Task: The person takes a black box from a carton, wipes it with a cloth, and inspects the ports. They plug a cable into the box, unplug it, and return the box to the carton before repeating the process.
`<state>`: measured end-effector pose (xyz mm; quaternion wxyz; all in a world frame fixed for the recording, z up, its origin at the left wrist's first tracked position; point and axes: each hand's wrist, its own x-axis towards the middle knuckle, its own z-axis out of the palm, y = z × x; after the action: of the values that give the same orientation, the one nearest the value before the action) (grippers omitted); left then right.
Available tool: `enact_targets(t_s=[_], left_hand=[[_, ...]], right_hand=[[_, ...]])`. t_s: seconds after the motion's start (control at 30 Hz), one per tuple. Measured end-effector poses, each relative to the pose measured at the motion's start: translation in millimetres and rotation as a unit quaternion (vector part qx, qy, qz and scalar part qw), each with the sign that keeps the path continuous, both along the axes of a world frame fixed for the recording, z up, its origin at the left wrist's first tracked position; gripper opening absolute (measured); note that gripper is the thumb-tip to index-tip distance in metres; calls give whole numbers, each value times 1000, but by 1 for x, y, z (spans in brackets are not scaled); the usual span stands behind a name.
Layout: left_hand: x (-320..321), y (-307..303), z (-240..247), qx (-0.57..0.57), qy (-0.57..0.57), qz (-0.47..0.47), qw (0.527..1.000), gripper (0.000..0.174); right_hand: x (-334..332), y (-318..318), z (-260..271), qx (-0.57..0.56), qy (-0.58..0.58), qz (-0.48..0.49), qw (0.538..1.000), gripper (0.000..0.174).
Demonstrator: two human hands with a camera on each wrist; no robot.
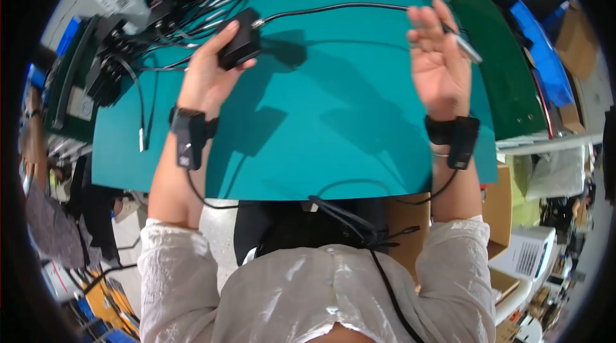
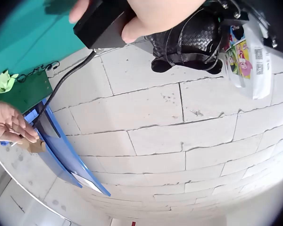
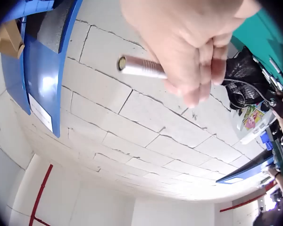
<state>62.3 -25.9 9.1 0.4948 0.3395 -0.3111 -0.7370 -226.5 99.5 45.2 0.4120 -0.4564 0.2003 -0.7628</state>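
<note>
Looking black and angular in the head view, the box is grasped by fingers of the left hand over the worktop; a cable reaches the right hand, whose fingers pinch a silver connector. Left wrist: flat box faces. Right wrist: ribbed, round connector.

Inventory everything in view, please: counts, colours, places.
Rectangular box: one, black, in left grip
Long round cable: one, black, box to right grip
Cylindrical metal connector: one, silver, in right grip
Flat tabletop: one, teal, below box
Tangled cables: several, mostly black, tabletop's far left
Woven bag: one, black, tabletop's far edge
Printed plastic bag: one, white, beside woven bag
Flat panels: two, green, beside tabletop
Cardboard boxes: several, brown, right side
Block wall: one, white, behind tabletop
Other person: one, grey top, left edge
Edge clutter: uncounted, too small
Wrist cameras: two, black, strapped on
Fabric sleeves: two, off-white, near elbows
Bare grips: two, over tabletop
</note>
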Motion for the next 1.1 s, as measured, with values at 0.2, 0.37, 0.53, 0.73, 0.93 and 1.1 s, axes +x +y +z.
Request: enact_targets(t_s=[0.2,0.37,0.53,0.73,0.93,1.1], left_hand=[[-3,4,4,17,-59,10,998,24],[-3,8,7,4,-82,16,996,27],[0,3,3,-19,-94,14,995,26],[-3,3,-2,-37,-118,7,992,29],[-8,11,2,-59,-117,-1,991,29],[-6,9,-1,-74,-129,-20,989,31]], right_hand=[[-21,-6,-18,48,67,-119,989,39],[-9,-5,-7,37,59,-194,978,36],[-11,1,-6,22,104,-120,987,33],[7,12,-2,19,310,-158,937,12],[14,13,2,-68,501,-212,836,20],[17,12,3,-139,552,-222,792,23]])
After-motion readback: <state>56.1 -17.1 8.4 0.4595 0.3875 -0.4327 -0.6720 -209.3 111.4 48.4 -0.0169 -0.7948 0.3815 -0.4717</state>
